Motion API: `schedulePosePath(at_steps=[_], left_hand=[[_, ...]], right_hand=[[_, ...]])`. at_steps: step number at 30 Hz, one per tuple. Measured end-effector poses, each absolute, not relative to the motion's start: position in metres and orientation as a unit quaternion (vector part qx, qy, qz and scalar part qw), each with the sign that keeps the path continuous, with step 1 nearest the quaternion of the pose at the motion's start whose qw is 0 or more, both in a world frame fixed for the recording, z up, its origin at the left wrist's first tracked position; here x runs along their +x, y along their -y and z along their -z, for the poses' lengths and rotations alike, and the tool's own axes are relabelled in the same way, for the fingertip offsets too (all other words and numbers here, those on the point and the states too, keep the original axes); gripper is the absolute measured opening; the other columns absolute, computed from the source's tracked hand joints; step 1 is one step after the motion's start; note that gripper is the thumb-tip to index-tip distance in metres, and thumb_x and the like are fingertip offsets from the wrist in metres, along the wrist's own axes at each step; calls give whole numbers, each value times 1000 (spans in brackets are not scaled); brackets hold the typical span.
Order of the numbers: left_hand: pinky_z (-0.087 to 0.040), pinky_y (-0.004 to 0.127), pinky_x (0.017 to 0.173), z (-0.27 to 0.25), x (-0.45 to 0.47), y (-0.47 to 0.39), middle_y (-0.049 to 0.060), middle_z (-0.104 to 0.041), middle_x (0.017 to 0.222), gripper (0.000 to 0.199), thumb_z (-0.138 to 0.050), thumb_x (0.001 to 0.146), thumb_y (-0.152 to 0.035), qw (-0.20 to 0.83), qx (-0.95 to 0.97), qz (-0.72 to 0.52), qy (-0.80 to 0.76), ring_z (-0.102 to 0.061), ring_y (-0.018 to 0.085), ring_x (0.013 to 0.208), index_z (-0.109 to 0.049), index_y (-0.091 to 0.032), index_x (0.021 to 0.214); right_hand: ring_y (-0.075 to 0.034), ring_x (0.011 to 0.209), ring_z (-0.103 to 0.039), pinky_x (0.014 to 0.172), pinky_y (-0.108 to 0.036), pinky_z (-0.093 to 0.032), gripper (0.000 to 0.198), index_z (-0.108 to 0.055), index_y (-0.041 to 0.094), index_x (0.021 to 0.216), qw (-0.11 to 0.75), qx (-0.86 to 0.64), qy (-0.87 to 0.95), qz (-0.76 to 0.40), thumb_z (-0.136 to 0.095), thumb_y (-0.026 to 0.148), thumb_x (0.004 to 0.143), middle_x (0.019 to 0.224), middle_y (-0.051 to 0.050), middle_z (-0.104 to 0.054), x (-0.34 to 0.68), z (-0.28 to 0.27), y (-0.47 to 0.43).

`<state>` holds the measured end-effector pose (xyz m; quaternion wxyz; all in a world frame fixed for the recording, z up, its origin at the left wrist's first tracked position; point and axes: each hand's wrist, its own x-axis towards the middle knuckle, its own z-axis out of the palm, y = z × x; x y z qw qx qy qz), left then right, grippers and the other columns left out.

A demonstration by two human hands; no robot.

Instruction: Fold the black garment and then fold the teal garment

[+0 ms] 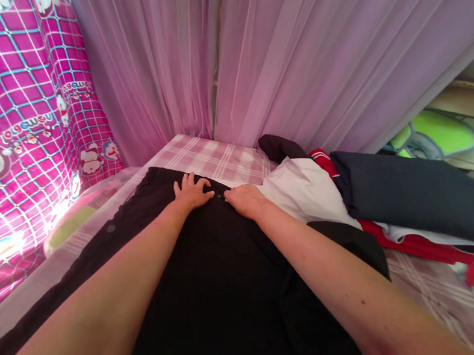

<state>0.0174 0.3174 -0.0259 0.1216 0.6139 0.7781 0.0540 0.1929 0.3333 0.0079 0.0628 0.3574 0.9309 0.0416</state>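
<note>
A black garment (216,296) lies spread over the bed, its far edge straight and a round dark button (110,228) showing near its left side. My left hand (192,193) rests on the cloth at that far edge, fingers spread apart. Just to its right, my right hand (246,200) has its fingers closed together on the same edge. Between the two hands a small shiny spot shows on the cloth, too small to make out. The garment's right part is partly under my right forearm.
Right of the garment are a white cloth (308,187) and a folded dark grey garment (427,193) on red fabric (418,245). A checked sheet (204,156) covers the bed. Pink sheer curtains (259,53) hang behind; a pink patterned cloth (20,78) hangs left.
</note>
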Motion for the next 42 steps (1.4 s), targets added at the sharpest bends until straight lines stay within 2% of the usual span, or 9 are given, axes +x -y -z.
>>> schedulePosePath(at_steps=[6,14,21,25,31,34,38,42], left_hand=[[-14,66,115,25,17,-317,7,-23,162,47,-44,87,-60,125,614,-69,-776,-10,36,150,-57,-33,124],[-10,60,118,30,17,-319,3,-19,164,49,-44,85,-64,126,601,-73,-786,-7,32,151,-57,-37,124],[-6,62,117,21,22,-319,7,-11,165,48,-47,86,-58,153,589,-49,-792,-1,31,151,-55,-34,127],[-7,64,116,19,23,-318,7,-13,165,46,-48,86,-56,154,592,-49,-789,-3,32,151,-56,-33,126],[-10,65,115,18,19,-316,6,-18,164,46,-42,88,-56,155,604,-65,-779,-7,33,150,-58,-34,125],[-10,67,114,16,14,-314,5,-19,163,45,-38,91,-55,166,628,-66,-757,-8,33,150,-58,-39,128],[-10,68,113,19,10,-311,1,-23,163,41,-47,88,-56,159,648,-80,-741,-8,34,150,-61,-44,125],[-11,64,116,25,13,-310,2,-30,160,31,-56,87,-49,129,621,-125,-763,-15,30,150,-68,-40,113]], right_hand=[[-21,98,-67,77,-30,-46,30,-63,22,121,34,331,-940,-80,-42,27,99,110,-9,-72,181,-2,-338],[-23,92,-68,74,-32,-47,32,-68,14,111,33,290,-950,-112,-39,17,99,100,-13,-72,178,0,-344],[-21,87,-66,72,-31,-45,29,-67,8,107,48,201,-967,-146,-41,10,95,95,-14,-71,188,7,-347],[-21,86,-64,72,-30,-44,26,-67,9,102,41,173,-972,-154,-42,10,95,92,-13,-70,194,9,-349],[-20,88,-65,72,-29,-45,26,-68,13,104,31,271,-952,-142,-43,13,97,94,-12,-70,193,5,-346],[-22,93,-66,73,-30,-47,28,-67,13,109,25,313,-939,-143,-42,14,98,98,-13,-70,184,3,-341],[-22,94,-66,74,-31,-49,31,-66,12,112,12,330,-935,-131,-39,13,98,103,-14,-69,171,5,-335],[-21,92,-66,74,-30,-49,31,-66,14,113,8,329,-936,-126,-38,15,99,104,-14,-69,170,8,-336]])
